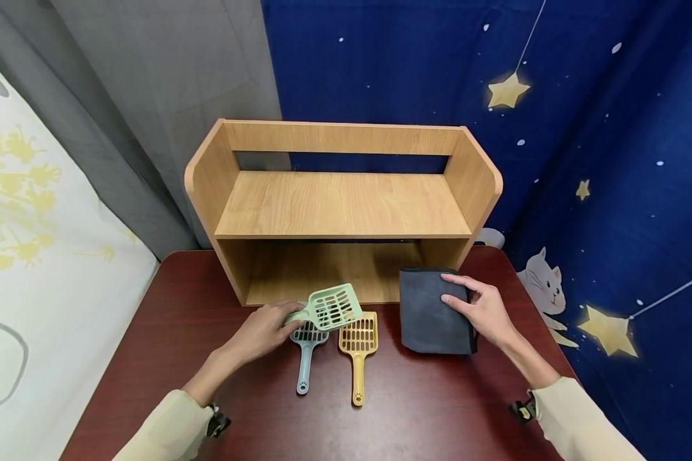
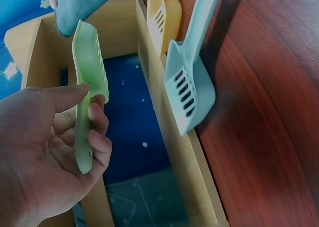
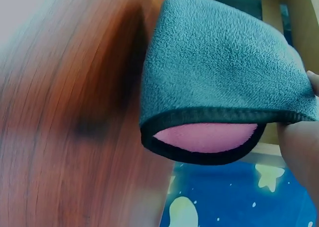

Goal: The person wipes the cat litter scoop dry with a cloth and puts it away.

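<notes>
A green slotted litter scoop (image 1: pixel 336 307) is in my left hand (image 1: pixel 268 330); thumb and curled fingers grip its handle, seen closely in the left wrist view. It is raised over a blue litter scoop (image 1: pixel 305 358) that lies on the table, partly covered by it in the head view. Beside that lies a yellow litter scoop (image 1: pixel 358 358), handle toward me. On the right, my right hand (image 1: pixel 484 310) pinches the edge of a folded dark grey cloth (image 1: pixel 435 314). The right wrist view shows the cloth's (image 3: pixel 219 62) fuzzy outside, black trim and a pink inner layer.
A wooden two-tier shelf (image 1: pixel 343 205) stands at the back of the dark red table (image 1: pixel 403 410). Behind it hang a grey curtain (image 1: pixel 167 77) and a blue star-patterned curtain (image 1: pixel 392 64). White patterned fabric (image 1: pixel 52 256) borders the left side.
</notes>
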Tool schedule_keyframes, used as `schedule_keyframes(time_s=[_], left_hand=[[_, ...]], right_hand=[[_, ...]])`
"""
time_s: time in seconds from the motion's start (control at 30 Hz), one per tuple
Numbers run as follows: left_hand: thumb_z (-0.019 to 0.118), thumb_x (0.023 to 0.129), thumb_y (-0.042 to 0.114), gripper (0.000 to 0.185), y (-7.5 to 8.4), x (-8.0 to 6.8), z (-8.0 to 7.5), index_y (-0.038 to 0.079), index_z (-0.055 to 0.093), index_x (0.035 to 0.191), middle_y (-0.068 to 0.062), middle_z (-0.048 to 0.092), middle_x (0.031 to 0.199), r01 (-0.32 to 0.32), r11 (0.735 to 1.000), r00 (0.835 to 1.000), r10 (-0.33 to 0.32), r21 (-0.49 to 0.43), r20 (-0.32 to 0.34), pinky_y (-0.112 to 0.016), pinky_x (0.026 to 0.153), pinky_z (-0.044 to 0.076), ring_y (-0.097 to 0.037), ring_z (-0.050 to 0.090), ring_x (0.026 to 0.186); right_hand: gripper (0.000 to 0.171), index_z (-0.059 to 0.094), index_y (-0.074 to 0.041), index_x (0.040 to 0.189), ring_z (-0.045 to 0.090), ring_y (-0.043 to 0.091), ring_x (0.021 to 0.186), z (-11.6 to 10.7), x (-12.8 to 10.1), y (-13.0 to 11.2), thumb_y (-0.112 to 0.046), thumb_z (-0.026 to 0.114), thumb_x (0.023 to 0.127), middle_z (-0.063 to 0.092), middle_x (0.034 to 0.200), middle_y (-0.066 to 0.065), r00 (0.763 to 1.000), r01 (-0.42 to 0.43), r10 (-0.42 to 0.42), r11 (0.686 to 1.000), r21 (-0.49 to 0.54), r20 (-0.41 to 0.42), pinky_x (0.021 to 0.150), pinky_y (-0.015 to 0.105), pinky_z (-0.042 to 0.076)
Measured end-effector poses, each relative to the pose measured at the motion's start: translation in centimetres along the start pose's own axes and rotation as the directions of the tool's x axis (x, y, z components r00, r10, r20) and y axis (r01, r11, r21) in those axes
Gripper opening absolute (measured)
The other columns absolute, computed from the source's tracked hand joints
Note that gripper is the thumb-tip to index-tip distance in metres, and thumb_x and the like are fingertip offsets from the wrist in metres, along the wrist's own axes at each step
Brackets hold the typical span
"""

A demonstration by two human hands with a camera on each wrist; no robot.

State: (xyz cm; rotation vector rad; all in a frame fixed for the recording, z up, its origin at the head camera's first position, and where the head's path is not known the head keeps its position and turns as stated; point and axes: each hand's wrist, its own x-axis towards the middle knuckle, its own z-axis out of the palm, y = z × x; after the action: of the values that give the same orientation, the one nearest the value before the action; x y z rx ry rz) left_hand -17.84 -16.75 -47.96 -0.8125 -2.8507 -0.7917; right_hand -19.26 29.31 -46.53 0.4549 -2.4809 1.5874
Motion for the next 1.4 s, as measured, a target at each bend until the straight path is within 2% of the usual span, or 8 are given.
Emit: schedule_keyframes(time_s=[0.07,0.2,0.33,0.5,0.8,0.93,1.1,1.4], left_hand=[[0.076,0.099,0.017,0.032,0.2,0.4,0.2,0.002,0.074,0.127,-0.01,0.075,0.122,-0.014,1.0,1.0,0.014,0.005,0.003,-0.049,0.088,0.056,-0.025,0.072,0.105],[0.077,0.098,0.019,0.033,0.6,1.3,0.7,0.002,0.074,0.127,-0.011,0.076,0.121,-0.063,0.998,0.998,0.063,0.002,-0.013,-0.05,0.091,0.057,-0.029,0.073,0.11],[0.077,0.097,0.016,0.032,0.9,2.0,1.3,0.0,0.075,0.124,-0.012,0.077,0.118,-0.123,0.992,0.992,0.122,-0.004,-0.038,-0.049,0.09,0.058,-0.029,0.074,0.108],[0.077,0.097,0.014,0.03,1.4,2.8,2.2,-0.001,0.075,0.123,-0.013,0.077,0.117,-0.137,0.991,0.99,0.137,0.005,-0.042,-0.047,0.088,0.059,-0.029,0.075,0.106],[0.079,0.096,0.018,0.031,3.3,4.6,3.6,-0.001,0.076,0.121,-0.013,0.078,0.114,-0.102,0.995,0.994,0.102,-0.011,-0.028,-0.043,0.082,0.06,-0.025,0.075,0.098],[0.08,0.096,0.022,0.033,4.3,5.5,4.0,0.001,0.077,0.122,-0.011,0.078,0.113,-0.083,0.997,0.996,0.083,-0.006,-0.028,-0.044,0.079,0.059,-0.024,0.075,0.095],[0.08,0.096,0.025,0.034,5.4,6.0,4.4,0.003,0.077,0.123,-0.011,0.078,0.119,-0.056,0.998,0.998,0.055,-0.017,-0.031,-0.048,0.083,0.059,-0.029,0.075,0.104],[0.079,0.097,0.023,0.027,6.5,6.3,5.0,0.004,0.078,0.117,-0.007,0.077,0.109,-0.078,0.996,0.997,0.077,-0.04,-0.02,-0.028,0.061,0.045,-0.012,0.06,0.072]], right_hand=[[0.051,0.068,-0.009,0.142,0.07,0.009,0.096,0.1,-0.1,-0.4,-0.005,0.081,0.093,0.067,0.135,0.016,0.999,-0.033,0.032,0.997,0.071,0.018,0.082,0.021,0.058],[0.06,0.062,-0.008,0.148,0.068,0.009,0.111,0.4,-0.3,-1.2,0.001,0.081,0.091,0.06,0.142,0.021,1.0,-0.023,0.02,0.992,0.122,0.02,0.089,0.022,0.057],[0.064,0.064,-0.013,0.147,0.062,0.006,0.113,0.8,-0.3,-1.9,0.0,0.084,0.088,0.063,0.142,0.017,0.996,0.086,-0.087,0.996,-0.033,-0.031,0.09,0.014,0.051],[0.066,0.067,-0.015,0.145,0.065,0.01,0.103,1.8,-0.2,-2.8,0.001,0.087,0.085,0.068,0.136,0.013,0.966,0.221,-0.243,0.95,-0.22,-0.082,0.08,0.011,0.05],[0.062,0.068,-0.012,0.142,0.07,0.025,0.107,5.6,1.2,-4.3,0.001,0.086,0.084,0.071,0.13,0.013,0.92,0.345,-0.384,0.887,-0.308,-0.076,0.093,0.017,0.05],[0.063,0.067,-0.011,0.143,0.068,0.022,0.095,7.6,1.6,-5.0,-0.004,0.088,0.085,0.072,0.123,0.012,0.933,0.33,-0.358,0.887,-0.324,-0.029,0.081,0.029,0.054],[0.069,0.064,-0.008,0.146,0.059,0.018,0.079,10.2,2.0,-5.8,-0.006,0.09,0.082,0.072,0.115,0.012,0.971,0.238,-0.234,0.916,-0.322,0.049,0.066,0.029,0.049],[0.068,0.062,-0.011,0.149,0.067,0.024,0.097,13.0,2.2,-6.9,-0.011,0.088,0.085,0.071,0.13,0.014,0.985,0.161,-0.136,0.949,-0.271,0.11,0.083,0.041,0.054]])
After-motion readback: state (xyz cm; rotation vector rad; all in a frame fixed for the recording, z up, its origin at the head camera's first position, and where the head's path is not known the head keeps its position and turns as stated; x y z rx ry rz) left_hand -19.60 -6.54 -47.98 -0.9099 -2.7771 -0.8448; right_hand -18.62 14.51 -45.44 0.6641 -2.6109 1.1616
